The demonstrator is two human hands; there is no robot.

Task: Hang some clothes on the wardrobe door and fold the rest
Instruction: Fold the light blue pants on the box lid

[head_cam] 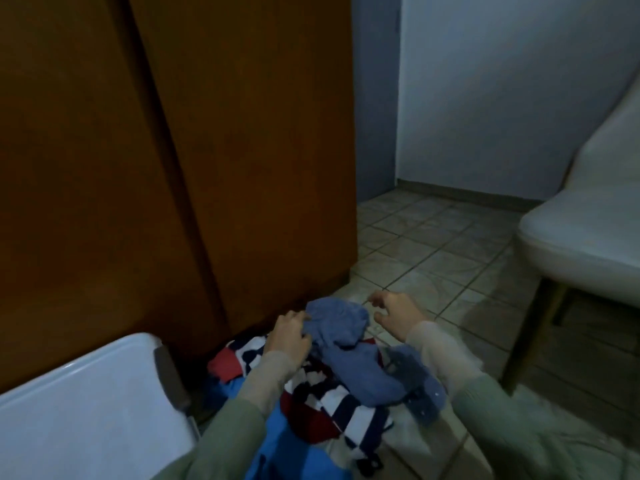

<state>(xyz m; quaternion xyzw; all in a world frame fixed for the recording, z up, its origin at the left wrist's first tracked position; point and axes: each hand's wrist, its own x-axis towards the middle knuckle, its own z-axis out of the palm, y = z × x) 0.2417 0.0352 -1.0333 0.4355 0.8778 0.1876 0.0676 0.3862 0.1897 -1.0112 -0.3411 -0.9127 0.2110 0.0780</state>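
Observation:
A pile of clothes lies on the tiled floor in front of the brown wardrobe door (pixel 242 150). On top is a blue-grey garment (pixel 341 327); under it are a red, white and navy striped garment (pixel 325 400), a bright blue one (pixel 287 441) and a dotted blue shirt (pixel 420 386). My left hand (pixel 289 336) grips the left edge of the blue-grey garment. My right hand (pixel 394 317) hovers just right of it with fingers loosely curled and nothing in them.
A white plastic tub or appliance (pixel 86 403) with a grey handle stands at the lower left. At the right stands a white cushioned chair (pixel 581 237) on wooden legs. Tiled floor (pixel 433 244) runs back to a pale wall.

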